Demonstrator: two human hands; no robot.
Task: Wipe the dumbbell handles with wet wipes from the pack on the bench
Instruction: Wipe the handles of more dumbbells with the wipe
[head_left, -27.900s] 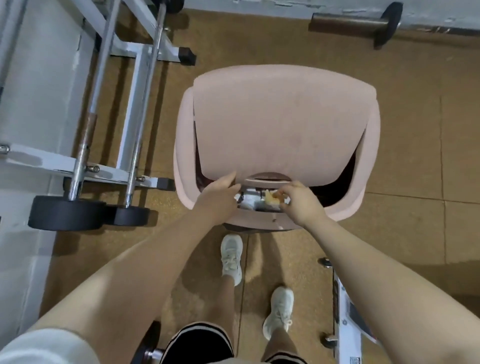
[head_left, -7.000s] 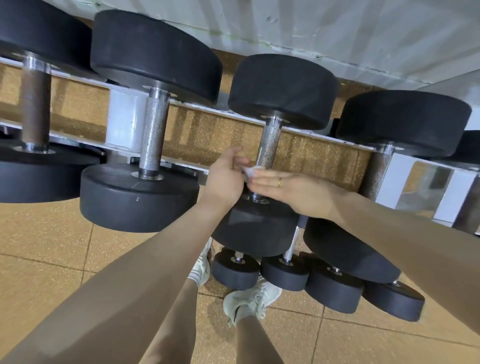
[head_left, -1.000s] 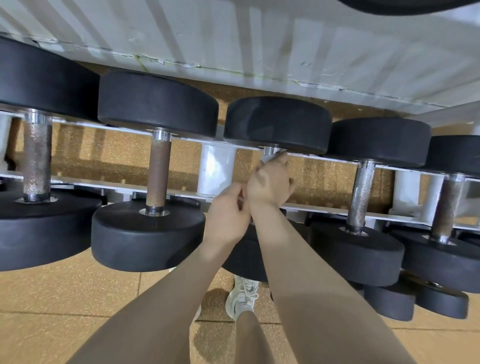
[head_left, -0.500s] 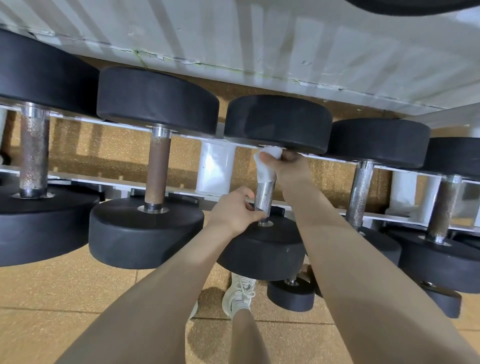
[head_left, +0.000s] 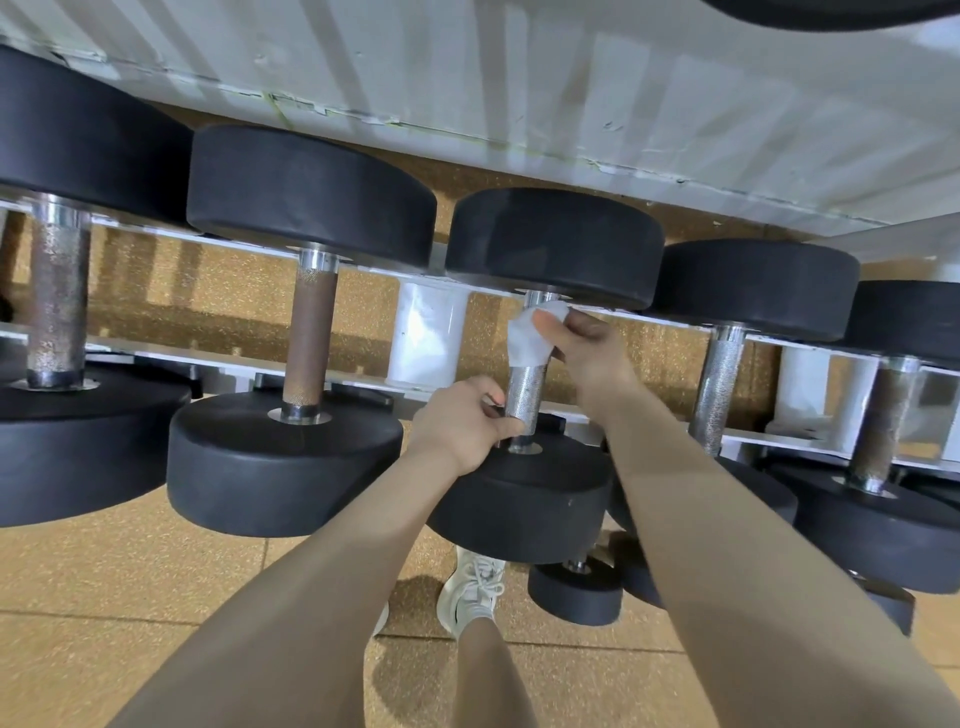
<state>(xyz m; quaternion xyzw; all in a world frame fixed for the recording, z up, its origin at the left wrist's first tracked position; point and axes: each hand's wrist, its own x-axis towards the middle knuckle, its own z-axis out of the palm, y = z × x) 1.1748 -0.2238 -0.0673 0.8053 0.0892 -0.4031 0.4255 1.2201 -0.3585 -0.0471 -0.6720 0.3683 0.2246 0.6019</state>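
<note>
A row of black dumbbells rests on a white rack. The middle dumbbell has a knurled steel handle (head_left: 524, 397). My right hand (head_left: 587, 353) holds a white wet wipe (head_left: 530, 338) wrapped around the upper part of that handle, just under the far weight head (head_left: 556, 244). My left hand (head_left: 467, 423) grips the lower end of the same handle, above the near weight head (head_left: 524, 499). The wipes pack is not in view.
Neighbouring dumbbells stand close on both sides: a rusty brown handle (head_left: 311, 343) to the left, a steel handle (head_left: 719, 384) to the right. Smaller dumbbells (head_left: 576, 592) sit on a lower tier. The white rack rail (head_left: 426, 338) runs behind. My shoe (head_left: 472, 592) is on the cork floor.
Over the last second my right hand went up the handle with the wipe, from beside my left hand to the top; my left hand stayed at the lower end.
</note>
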